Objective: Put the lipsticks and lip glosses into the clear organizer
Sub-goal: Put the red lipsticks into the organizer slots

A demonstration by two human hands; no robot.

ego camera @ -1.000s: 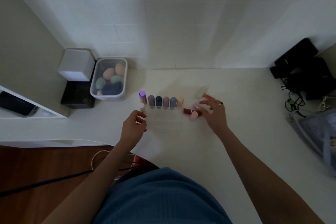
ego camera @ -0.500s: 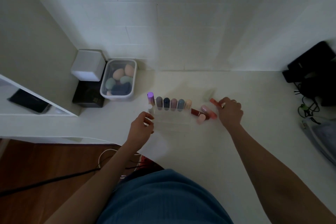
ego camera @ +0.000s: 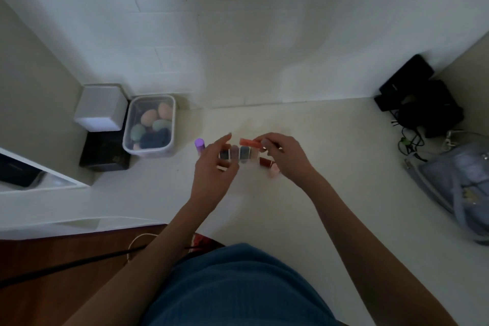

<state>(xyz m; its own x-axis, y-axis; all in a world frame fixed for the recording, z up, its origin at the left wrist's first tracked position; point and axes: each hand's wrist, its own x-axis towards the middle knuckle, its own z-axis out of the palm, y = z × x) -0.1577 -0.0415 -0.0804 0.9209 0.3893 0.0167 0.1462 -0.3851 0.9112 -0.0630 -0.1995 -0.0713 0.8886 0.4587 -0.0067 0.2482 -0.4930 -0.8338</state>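
Lip gloss (ego camera: 249,142), coral, is pinched at one end by the right hand (ego camera: 284,156) and lies level, long axis pointing left toward the left hand (ego camera: 214,167), which is loosely open, empty, just beside its free end, above the organizer (ego camera: 239,153) on the bench (ego camera: 330,167).

Coral-red lip gloss (ego camera: 250,142), purple-capped tube (ego camera: 199,143), dark red lipstick (ego camera: 265,162), peach, green and navy sponges (ego camera: 152,124), black box (ego camera: 104,154), blue garment (ego camera: 238,288)
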